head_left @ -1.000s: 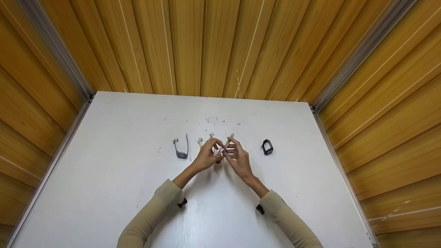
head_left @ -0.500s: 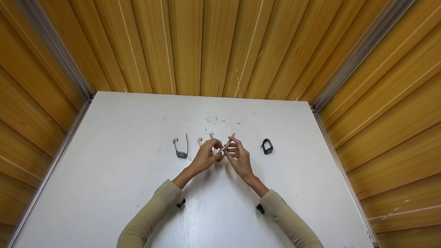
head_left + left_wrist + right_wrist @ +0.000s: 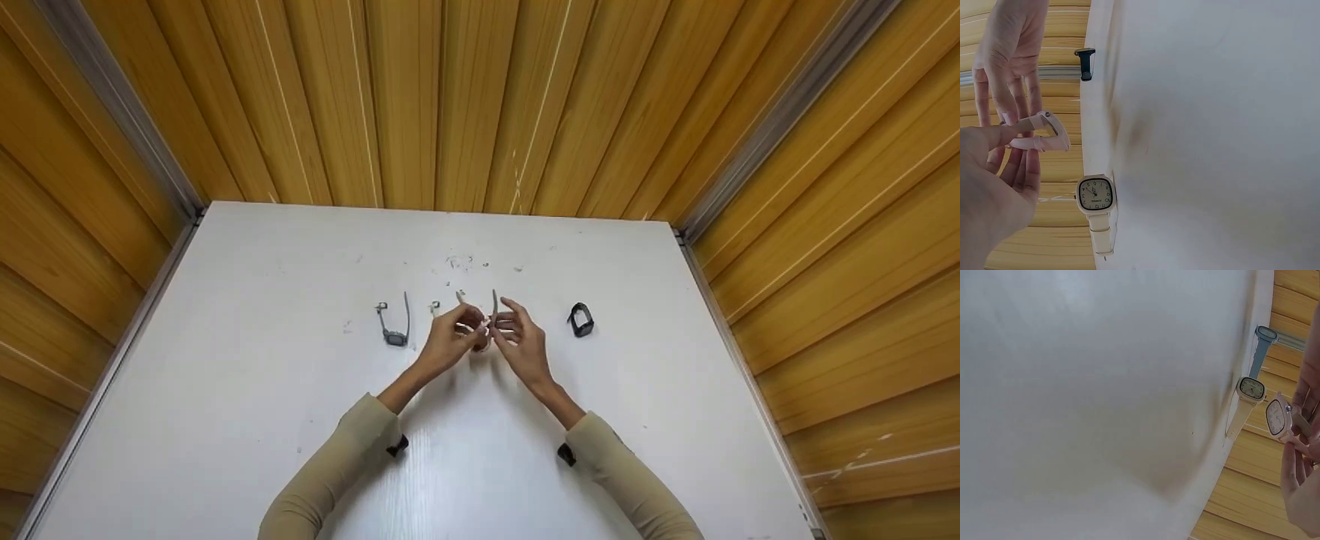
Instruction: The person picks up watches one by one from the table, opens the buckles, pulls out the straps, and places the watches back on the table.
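A pale pink wristwatch (image 3: 1279, 417) is held up between both hands in front of the body. My left hand (image 3: 448, 341) pinches it from the left; in the left wrist view its thumb and fingers close on the strap (image 3: 1027, 142). From the other side my right hand (image 3: 527, 352) grips the strap, with one strap end (image 3: 495, 301) sticking up past its fingers. The buckle area is partly hidden by fingers. Just beyond the left hand lies a cream wristwatch (image 3: 1095, 194), mostly covered by that hand in the head view.
A grey-blue wristwatch (image 3: 395, 338) lies with its strap open to the left. To the right, a black wristwatch (image 3: 581, 320) stands with its strap looped. Marks and specks dot the white table (image 3: 300, 247) toward the back. Yellow wood-look panels (image 3: 409, 105) enclose it.
The raised strap end has swung from leaning right to nearly upright, shifting slightly left. Both hands keep their hold with small finger movements; the other watches have not moved.
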The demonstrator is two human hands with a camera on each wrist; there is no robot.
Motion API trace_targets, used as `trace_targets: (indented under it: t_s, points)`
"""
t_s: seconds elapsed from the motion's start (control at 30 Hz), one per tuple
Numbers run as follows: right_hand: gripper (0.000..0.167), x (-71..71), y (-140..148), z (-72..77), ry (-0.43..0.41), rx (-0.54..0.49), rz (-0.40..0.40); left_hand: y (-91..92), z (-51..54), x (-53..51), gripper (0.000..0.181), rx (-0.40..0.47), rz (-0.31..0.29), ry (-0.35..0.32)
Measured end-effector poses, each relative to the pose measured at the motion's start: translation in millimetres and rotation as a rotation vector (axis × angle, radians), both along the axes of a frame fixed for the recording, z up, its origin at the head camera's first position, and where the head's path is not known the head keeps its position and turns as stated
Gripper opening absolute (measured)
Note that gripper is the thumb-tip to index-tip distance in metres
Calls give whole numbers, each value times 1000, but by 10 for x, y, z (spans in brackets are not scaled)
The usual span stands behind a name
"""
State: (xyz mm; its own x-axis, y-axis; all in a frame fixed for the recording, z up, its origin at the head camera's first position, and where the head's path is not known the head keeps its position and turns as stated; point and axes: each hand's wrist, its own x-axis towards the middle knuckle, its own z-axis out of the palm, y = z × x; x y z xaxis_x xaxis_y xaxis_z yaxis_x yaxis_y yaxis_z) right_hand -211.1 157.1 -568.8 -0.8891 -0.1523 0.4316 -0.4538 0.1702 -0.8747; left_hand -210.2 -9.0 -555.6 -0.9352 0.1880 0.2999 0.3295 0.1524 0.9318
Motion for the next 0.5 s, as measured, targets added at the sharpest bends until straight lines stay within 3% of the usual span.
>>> trace_targets:
  t_s: [0.1, 0.27, 0.5]
  points:
    - [41, 9, 3, 47, -39, -12, 16, -23, -2, -2, 20, 11, -1, -14]
    - [33, -20, 8, 22, -98, -47, 28, -47, -32, -26, 21, 6, -11, -9]
    - [32, -45, 14, 1, -201, -76, 12, -4, -309, -180, 21, -7, 48, 8]
